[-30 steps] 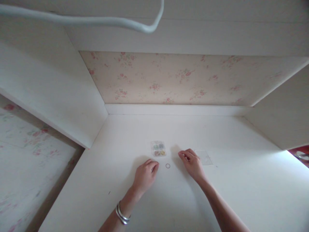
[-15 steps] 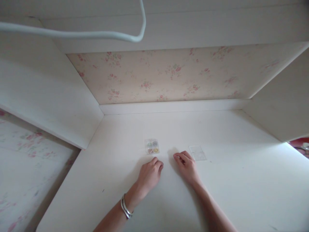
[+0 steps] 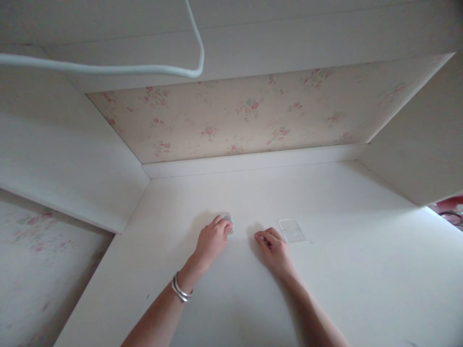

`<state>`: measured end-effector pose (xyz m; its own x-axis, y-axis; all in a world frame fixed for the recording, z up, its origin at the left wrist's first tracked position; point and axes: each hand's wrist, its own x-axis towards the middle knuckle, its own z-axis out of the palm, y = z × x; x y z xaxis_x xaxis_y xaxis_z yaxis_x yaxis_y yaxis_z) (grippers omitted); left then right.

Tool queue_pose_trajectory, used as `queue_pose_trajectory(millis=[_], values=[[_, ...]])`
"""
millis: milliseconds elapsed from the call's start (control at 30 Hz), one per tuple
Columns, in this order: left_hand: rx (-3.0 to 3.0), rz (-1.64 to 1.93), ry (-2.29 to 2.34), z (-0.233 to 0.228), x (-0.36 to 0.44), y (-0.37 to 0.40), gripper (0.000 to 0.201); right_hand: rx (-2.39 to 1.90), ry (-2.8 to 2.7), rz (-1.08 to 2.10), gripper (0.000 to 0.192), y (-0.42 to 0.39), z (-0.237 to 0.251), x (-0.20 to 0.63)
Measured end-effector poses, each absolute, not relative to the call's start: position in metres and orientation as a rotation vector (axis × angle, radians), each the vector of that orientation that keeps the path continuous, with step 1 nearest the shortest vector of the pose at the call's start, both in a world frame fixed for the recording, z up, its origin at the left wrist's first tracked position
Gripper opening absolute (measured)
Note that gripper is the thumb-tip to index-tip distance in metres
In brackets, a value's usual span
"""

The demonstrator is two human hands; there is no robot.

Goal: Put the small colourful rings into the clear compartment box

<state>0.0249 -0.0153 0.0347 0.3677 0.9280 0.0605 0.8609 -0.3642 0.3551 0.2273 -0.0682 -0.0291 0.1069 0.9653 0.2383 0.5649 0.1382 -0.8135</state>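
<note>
Now the small clear box [image 3: 228,219] shows only as a pale corner at the fingertips of the left hand [image 3: 211,242], which lies over it on the white tabletop [image 3: 325,279], fingers bent down onto it; whether that grip truly clasps it I cannot tell. Its contents are hidden under the fingers. Just beside, the right hand [image 3: 274,249] rests loosely curled, holding nothing visible, near a flat clear lid [image 3: 291,230]. Silver bangles [image 3: 180,290] circle the left wrist.
</note>
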Motion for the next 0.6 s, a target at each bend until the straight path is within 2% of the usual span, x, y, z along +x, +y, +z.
queue_pose_trajectory(millis=[367, 600], values=[[2.367, 0.284, 1.664, 0.024, 0.027, 0.014, 0.023, -1.547, -1.561, 0.592, 0.028, -0.067, -0.027, 0.23], [2.198, 0.755, 1.54, 0.027, -0.007, 0.012, 0.027, -1.585, -1.519, 0.52, 0.028, -0.074, -0.023, 0.23]])
